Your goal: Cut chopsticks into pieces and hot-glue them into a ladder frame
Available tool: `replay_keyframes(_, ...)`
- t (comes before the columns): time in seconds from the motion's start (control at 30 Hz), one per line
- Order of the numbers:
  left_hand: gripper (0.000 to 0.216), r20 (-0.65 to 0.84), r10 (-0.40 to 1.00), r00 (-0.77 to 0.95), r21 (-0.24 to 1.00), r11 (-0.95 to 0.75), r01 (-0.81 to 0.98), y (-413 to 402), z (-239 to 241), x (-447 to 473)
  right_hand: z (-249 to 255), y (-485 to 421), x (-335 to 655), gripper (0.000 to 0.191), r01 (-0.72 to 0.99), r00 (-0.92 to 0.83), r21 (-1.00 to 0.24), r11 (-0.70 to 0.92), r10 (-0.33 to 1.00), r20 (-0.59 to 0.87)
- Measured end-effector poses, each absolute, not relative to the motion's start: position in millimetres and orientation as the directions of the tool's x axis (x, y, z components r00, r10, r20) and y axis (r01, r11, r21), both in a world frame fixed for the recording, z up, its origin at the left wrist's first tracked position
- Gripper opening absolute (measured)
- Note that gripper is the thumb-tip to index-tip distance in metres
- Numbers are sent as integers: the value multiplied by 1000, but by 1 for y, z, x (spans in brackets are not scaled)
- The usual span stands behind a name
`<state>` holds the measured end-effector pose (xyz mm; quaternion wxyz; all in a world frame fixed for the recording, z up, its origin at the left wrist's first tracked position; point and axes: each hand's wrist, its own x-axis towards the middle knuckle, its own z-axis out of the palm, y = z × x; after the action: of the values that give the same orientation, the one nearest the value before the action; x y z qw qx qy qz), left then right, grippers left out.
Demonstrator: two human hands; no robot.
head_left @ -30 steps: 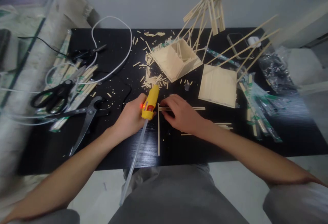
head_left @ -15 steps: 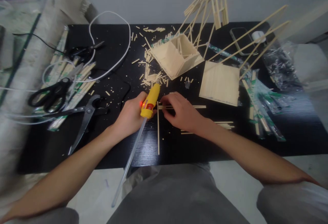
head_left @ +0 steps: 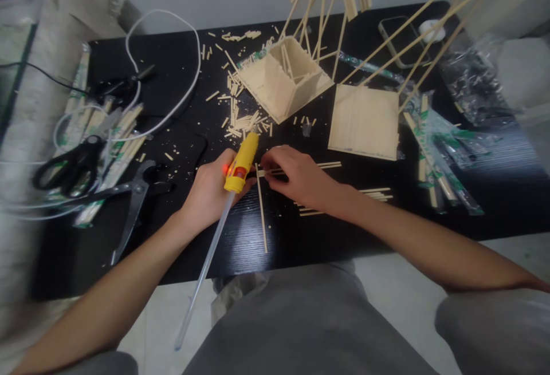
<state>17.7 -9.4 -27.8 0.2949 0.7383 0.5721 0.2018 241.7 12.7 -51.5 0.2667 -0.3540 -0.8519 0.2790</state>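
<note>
My left hand (head_left: 208,189) is wrapped round a yellow hot glue gun (head_left: 244,154) whose small red light is on. A long clear glue stick (head_left: 201,277) sticks out of the gun's rear end towards me. Close by on the right, my right hand (head_left: 298,177) has its fingertips pinched on thin wooden sticks (head_left: 330,165) lying crosswise under it. Their left ends meet a single wooden stick (head_left: 262,214) that points towards me on the black table. The gun's nozzle and the exact fingertip contact are hard to make out.
A wooden stick box on a base (head_left: 283,80) and a flat stick panel with long legs (head_left: 365,120) stand behind my hands. Cut pieces (head_left: 244,120) lie scattered. Scissors (head_left: 73,163), pliers (head_left: 137,192), a white cable (head_left: 200,48) and wrapped chopsticks (head_left: 116,169) are left; a phone (head_left: 401,40) is back right.
The view has shifted and tilted slightly, so the table's contents sit a little differently in the picture. Both hands keep their hold, and the stick pointing towards me now looks more slanted.
</note>
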Motion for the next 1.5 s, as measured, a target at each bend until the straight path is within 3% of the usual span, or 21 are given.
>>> replay_keyframes(1.03,24,-39,967,251,670,-161,725,-10,-34,15,-53,13,241,17,450,-586,-691,566,771,249)
replay_keyframes(1.5,31,-40,960,277,646,-186,740,-9,-35,13,-60,12,240,14,374,-609,-636,675,696,381)
